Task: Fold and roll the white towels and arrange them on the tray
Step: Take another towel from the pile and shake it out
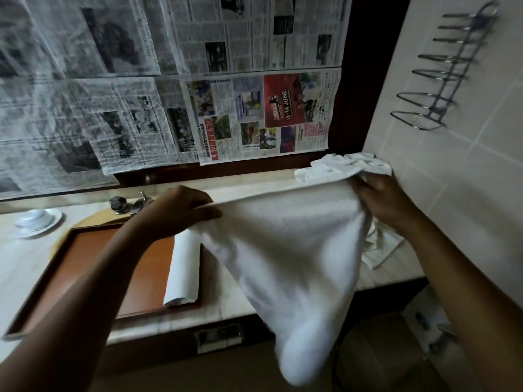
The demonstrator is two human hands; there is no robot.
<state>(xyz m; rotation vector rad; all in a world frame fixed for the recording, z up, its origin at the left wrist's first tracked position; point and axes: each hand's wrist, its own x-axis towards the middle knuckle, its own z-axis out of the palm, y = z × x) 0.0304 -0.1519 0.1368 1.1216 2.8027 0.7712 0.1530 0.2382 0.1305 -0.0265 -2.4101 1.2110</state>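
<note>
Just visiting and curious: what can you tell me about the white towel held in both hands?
The held towel is plain white terry-looking cloth, motion-blurred. The left hand and right hand grip its top edge, pulled taut between them above the counter. The rest hangs loose, narrowing to a rounded end below the counter's front edge. Its left side hangs by the rolled towel on the tray.

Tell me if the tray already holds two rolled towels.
No, the tray holds only one rolled towel, lying along its right end.

White towel (285, 250) hangs stretched; rolled towel (184, 267) lies on brown tray (85, 267).
</note>
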